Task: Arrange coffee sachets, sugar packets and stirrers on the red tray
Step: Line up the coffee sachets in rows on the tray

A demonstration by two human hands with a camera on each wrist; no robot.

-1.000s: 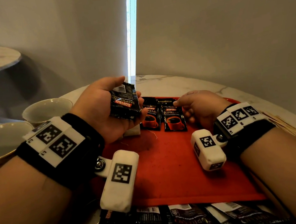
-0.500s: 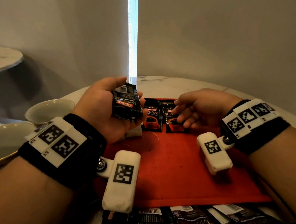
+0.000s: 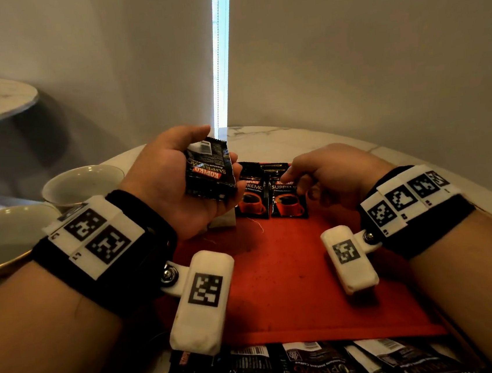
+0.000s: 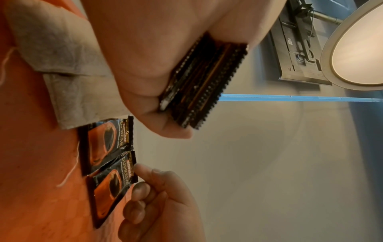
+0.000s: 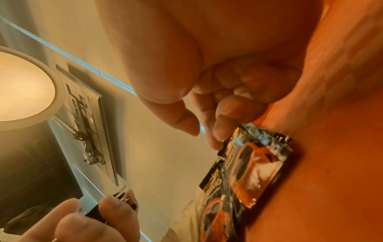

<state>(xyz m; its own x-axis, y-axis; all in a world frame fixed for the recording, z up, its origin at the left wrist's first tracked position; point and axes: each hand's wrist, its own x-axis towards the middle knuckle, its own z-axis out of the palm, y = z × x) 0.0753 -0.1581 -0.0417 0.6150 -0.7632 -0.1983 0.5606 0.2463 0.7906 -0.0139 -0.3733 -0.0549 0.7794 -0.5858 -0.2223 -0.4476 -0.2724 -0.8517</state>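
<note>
My left hand is raised over the red tray's far left corner and grips a stack of black coffee sachets, whose serrated edges show in the left wrist view. Two coffee sachets lie side by side at the tray's far edge, one on the left and one on the right. My right hand hovers beside them. Its index fingertip touches the top edge of the right sachet, its other fingers are curled, and it holds nothing.
A grey paper packet with a loose thread lies on the tray under my left hand. Several loose sachets are heaped at the tray's near edge. Two pale bowls stand to the left on the marble table.
My right hand has lifted and drawn back a little from the right sachet, its index fingertip staying at the top edge. My left hand has stayed put with its stack.
</note>
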